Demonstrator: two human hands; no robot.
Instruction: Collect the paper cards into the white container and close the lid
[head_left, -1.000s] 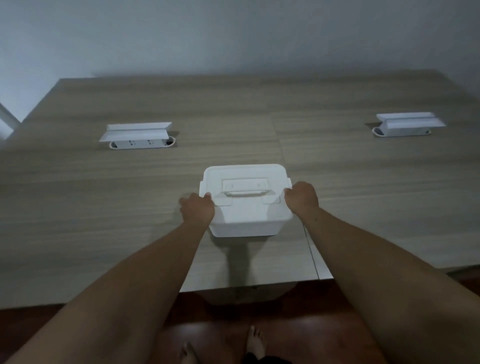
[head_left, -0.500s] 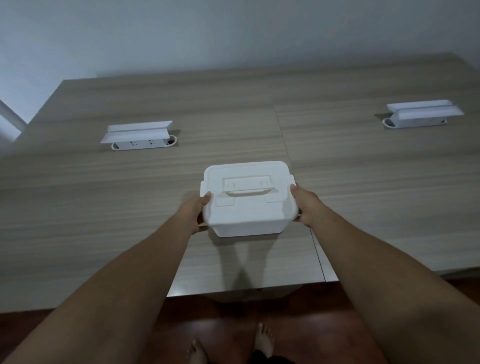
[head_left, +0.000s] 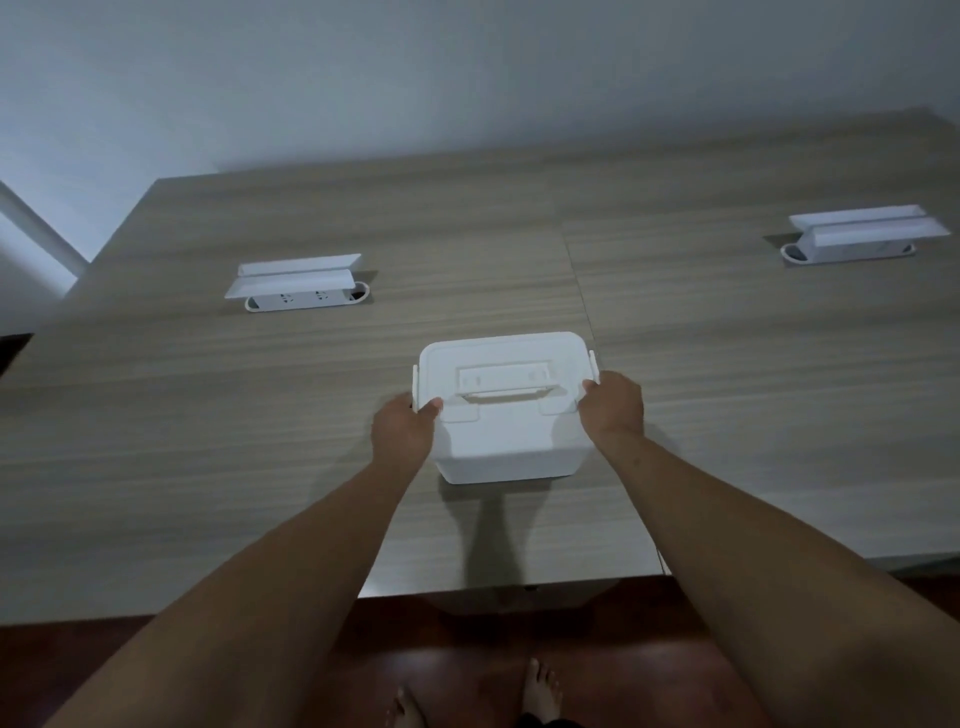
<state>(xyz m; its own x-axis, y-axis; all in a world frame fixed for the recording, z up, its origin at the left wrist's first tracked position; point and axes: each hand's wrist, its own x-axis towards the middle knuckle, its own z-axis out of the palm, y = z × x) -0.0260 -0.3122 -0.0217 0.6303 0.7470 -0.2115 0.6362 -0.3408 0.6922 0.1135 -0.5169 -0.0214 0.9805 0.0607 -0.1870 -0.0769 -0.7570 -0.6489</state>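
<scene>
The white container (head_left: 506, 441) stands on the wooden table (head_left: 208, 467) near its front edge, with its lid (head_left: 498, 364) on top and a flat handle in the lid's middle. My left hand (head_left: 402, 428) grips the container's left side, thumb on the lid's corner. On the opposite side my right hand (head_left: 613, 408) holds it, fingers at the side latch. No paper cards are visible on the table; the container's inside is hidden by the lid.
Two white pop-up power sockets sit in the table, one at the back left (head_left: 298, 283) and one at the back right (head_left: 862, 234). A seam (head_left: 582, 291) splits the tabletop. My bare feet (head_left: 540, 686) stand on the reddish floor below the table edge.
My hands shifted from fists on the lid's front corners to a grip on the container's two sides, thumbs up at the lid. The view tilted slightly.
</scene>
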